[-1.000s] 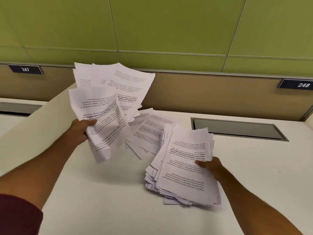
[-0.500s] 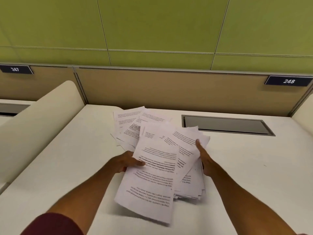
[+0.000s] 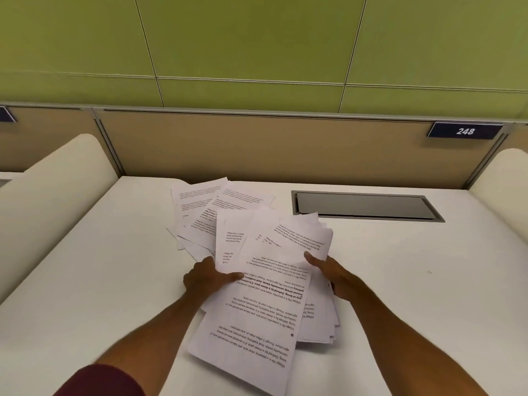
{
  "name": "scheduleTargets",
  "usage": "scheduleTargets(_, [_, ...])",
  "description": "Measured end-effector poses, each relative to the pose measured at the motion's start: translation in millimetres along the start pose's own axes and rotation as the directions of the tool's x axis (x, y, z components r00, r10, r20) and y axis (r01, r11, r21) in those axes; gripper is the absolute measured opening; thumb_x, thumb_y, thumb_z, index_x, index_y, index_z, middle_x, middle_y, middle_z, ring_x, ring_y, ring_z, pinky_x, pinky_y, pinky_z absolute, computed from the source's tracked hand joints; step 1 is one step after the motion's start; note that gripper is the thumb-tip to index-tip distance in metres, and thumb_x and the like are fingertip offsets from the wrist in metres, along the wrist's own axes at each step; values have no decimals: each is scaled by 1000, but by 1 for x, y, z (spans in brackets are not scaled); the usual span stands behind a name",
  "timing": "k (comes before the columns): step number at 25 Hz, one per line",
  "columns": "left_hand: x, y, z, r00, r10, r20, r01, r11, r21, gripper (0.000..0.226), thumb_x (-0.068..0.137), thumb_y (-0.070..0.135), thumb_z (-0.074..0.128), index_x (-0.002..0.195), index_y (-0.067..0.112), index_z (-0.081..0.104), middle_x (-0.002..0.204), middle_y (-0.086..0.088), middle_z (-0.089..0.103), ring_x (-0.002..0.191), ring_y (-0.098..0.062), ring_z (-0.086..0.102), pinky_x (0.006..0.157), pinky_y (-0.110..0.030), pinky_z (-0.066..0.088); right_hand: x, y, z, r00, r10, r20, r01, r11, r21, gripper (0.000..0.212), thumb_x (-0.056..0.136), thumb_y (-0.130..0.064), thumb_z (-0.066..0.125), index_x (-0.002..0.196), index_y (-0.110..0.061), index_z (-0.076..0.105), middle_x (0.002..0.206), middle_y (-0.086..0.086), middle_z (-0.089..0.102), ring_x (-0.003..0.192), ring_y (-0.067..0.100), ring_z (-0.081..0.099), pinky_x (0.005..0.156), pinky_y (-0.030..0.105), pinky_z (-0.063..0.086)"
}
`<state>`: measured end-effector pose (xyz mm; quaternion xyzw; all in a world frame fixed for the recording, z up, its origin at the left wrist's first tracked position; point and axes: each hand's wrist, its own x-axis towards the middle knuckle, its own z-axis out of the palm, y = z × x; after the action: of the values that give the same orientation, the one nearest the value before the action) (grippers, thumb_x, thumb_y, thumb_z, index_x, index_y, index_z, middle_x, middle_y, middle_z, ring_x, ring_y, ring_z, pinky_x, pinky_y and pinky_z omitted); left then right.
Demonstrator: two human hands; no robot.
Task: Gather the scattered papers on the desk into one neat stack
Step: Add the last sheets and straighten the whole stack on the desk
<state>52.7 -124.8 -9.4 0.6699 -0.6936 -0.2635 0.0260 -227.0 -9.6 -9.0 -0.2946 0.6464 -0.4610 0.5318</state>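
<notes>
1. A maroon sleeve (image 3: 103, 380) is cut off by the lower edge.
2. The top sheet (image 3: 257, 318) lies askew over a ragged paper pile (image 3: 320, 324) on the white bench (image 3: 414, 295), its print upside down.
3. The left hand (image 3: 205, 278) grips the pile's left edge, thumb on top, fingers hidden beneath.
4. The right hand (image 3: 331, 274) clasps the right edge, its fingers also hidden.
5. Beyond, loose sheets (image 3: 200, 212) lie fanned, partly buried.
6. A recessed grey hatch (image 3: 365, 205); plate "248" (image 3: 465, 130).
</notes>
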Motion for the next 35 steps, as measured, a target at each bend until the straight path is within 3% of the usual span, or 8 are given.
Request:
scheduleTargets(3, [12, 11, 13, 997, -31, -73, 39, 993, 109, 101, 50, 96, 48, 111, 16, 56, 113, -6, 65, 109, -28, 61, 97, -42, 38, -5, -4, 4, 993, -79, 88, 86, 993, -85, 53, 76, -17, 80, 125, -19, 58, 114, 1, 73, 102, 23, 71, 77, 32, 60])
scheduleTargets(8, [41, 24, 6, 983, 31, -183, -15, 996, 89, 86, 78, 83, 30, 116, 10, 55, 115, -13, 65, 109, -31, 59, 99, -45, 36, -2, 5, 6, 987, -96, -127, 88, 994, -68, 53, 69, -2, 84, 117, -5, 64, 110, 14, 74, 94, 33, 74, 82, 51, 60])
scheduleTargets(11, [84, 0, -29, 954, -5, -300, 13, 1000, 26, 84, 82, 71, 46, 132, 3, 42, 134, -22, 49, 124, -38, 46, 101, -49, 38, -3, 1, -7, 968, -58, -244, 40, 996, -79, 49, 70, -1, 83, 116, -3, 64, 110, 17, 73, 93, 37, 72, 84, 56, 58])
scheduleTargets(16, [146, -23, -68, 977, -188, -104, 172, 973, -152, 111, 71, 59, 74, 146, -1, 18, 149, -26, 25, 139, -41, 23, 111, -53, 28, -9, -2, -12, 959, -25, -284, 3, 997, -75, 50, 75, 0, 78, 121, -1, 59, 114, 19, 70, 97, 42, 70, 86, 60, 55])
scheduleTargets(19, [165, -19, -75, 970, -233, -75, 213, 954, -211, 111, 63, 51, 83, 141, -2, 23, 145, -25, 28, 136, -41, 26, 110, -49, 28, -5, -1, -11, 955, 2, -297, -22, 998, -62, 51, 75, 1, 78, 122, -1, 59, 115, 20, 70, 99, 43, 68, 89, 61, 53])
scheduleTargets(28, [166, 10, -68, 980, -197, -34, 199, 976, 83, 82, 66, 58, 78, 124, 8, 49, 127, -12, 52, 124, -31, 39, 102, -35, 33, -1, -1, -4, 936, 6, -351, -21, 999, -38, 52, 73, 5, 78, 122, -1, 60, 116, 20, 69, 100, 44, 68, 89, 61, 53])
scheduleTargets(33, [160, 11, -52, 988, -152, -19, 134, 917, -377, 75, 68, 14, 85, 125, 2, 37, 133, -22, 48, 120, -39, 50, 93, -43, 46, -1, 1, -5, 927, 12, -375, -18, 1000, -11, 52, 72, 7, 78, 121, 0, 61, 117, 22, 69, 103, 44, 66, 92, 61, 52])
scheduleTargets(35, [155, 8, -46, 994, -106, -9, 89, 880, -467, 78, 66, 14, 87, 124, 2, 36, 133, -21, 50, 121, -40, 50, 93, -45, 47, -1, 1, -4, 931, 14, -366, -15, 1000, 0, 53, 72, 7, 79, 121, 0, 61, 117, 22, 69, 102, 44, 67, 91, 61, 52])
